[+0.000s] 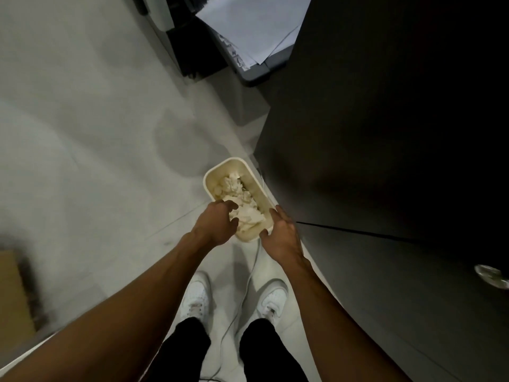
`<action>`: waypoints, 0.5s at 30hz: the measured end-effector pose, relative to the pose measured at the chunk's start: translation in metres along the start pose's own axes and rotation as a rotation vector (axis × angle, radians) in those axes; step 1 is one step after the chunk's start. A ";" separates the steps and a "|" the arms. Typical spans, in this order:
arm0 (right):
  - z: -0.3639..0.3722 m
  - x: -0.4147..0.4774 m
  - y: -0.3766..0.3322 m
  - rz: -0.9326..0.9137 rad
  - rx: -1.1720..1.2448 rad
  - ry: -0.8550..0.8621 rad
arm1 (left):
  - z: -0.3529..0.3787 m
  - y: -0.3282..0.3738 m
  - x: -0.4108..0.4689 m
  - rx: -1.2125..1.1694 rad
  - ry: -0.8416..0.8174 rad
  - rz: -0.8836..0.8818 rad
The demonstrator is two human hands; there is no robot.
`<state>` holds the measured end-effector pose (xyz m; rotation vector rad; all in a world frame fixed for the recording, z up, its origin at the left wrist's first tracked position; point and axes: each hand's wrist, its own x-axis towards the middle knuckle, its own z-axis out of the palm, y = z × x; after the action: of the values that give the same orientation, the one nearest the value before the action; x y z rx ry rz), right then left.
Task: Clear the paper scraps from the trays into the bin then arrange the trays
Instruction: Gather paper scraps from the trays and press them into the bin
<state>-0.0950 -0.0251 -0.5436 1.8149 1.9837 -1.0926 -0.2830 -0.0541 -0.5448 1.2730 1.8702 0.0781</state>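
- Head view, looking straight down: cream bin (214, 186) standing on the pale floor (82, 133), close beside the edge of a dark counter (385, 133) on the right.
- Heaped inside the bin: crumpled white paper scraps (239, 197), piled highest at the near end.
- Left hand (217, 224) over the near left corner of the bin, fingers (230, 205) curled and spread, tips down on the scraps; impossible to tell whether clamped on any paper or only resting there.
- Right hand (283, 232) at the near right corner of the bin, fingers (279, 212) fairly straight and relaxed, thumb spread apart from them, lying along the rim and gripping nothing.
- Below the hands: two white shoes (195, 299) on the floor, with a thin pale cable (249, 282) running between them towards the bin.
- Top of the view: loose white sheets (256, 26) lying on a grey machine (253, 73).
- Far left edge: blurred brown cardboard box (13, 290).
- Far right: small shiny round object (490, 275) on the dark surface, too blurred to identify.
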 end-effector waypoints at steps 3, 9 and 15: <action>-0.028 -0.034 -0.027 0.017 0.052 0.008 | -0.033 0.017 -0.032 -0.049 0.037 0.011; -0.101 -0.100 -0.083 -0.003 0.215 0.100 | -0.113 0.078 -0.099 -0.115 0.105 0.068; -0.184 -0.177 -0.127 -0.034 0.343 0.204 | -0.190 0.142 -0.167 -0.228 0.166 0.144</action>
<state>-0.1223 -0.0312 -0.2599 2.1461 2.0445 -1.3801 -0.2853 -0.0440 -0.2551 1.2708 1.8443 0.4725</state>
